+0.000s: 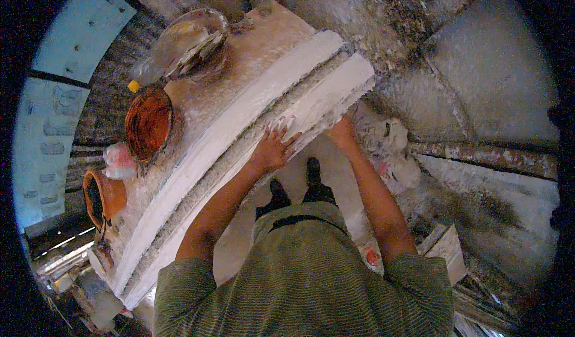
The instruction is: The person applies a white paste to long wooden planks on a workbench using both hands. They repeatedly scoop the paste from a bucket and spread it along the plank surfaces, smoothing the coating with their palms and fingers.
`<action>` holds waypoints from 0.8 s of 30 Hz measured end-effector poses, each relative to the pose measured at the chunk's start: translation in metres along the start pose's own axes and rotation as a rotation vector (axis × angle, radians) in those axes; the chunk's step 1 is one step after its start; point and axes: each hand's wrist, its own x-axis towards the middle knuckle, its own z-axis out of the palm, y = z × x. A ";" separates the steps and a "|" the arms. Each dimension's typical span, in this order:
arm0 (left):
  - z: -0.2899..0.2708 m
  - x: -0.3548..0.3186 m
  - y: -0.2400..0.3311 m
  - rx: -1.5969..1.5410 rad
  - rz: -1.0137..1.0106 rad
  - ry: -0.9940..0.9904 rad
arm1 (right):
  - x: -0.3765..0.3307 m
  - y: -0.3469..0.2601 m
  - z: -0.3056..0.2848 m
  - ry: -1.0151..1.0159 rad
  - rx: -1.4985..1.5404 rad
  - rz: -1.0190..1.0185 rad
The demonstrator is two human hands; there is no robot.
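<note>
Two long white, plaster-coated strips lie side by side on a dusty table, the far strip (236, 124) and the near strip (332, 88), with a rough grey gap (239, 142) between them. Flat on the near strip rests my left hand (275, 148), its fingers spread and the fingertips smeared white. My right hand (343, 130) is at the outer edge of the same strip, closer to its far right end. The strip's edge hides most of that hand's fingers, so their grip does not show.
An orange-brown bowl (148, 124) and an orange pot (108, 196) stand along the table's left side. Beyond them sits a large pale basin (203, 29) with a yellow-capped clear bottle (147, 70) beside it. Pale bags (398, 157) lie against the wall at right; boards lean lower right.
</note>
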 end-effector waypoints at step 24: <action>0.010 -0.043 -0.013 -0.108 -0.110 0.111 | -0.001 0.073 0.007 0.018 -0.033 0.471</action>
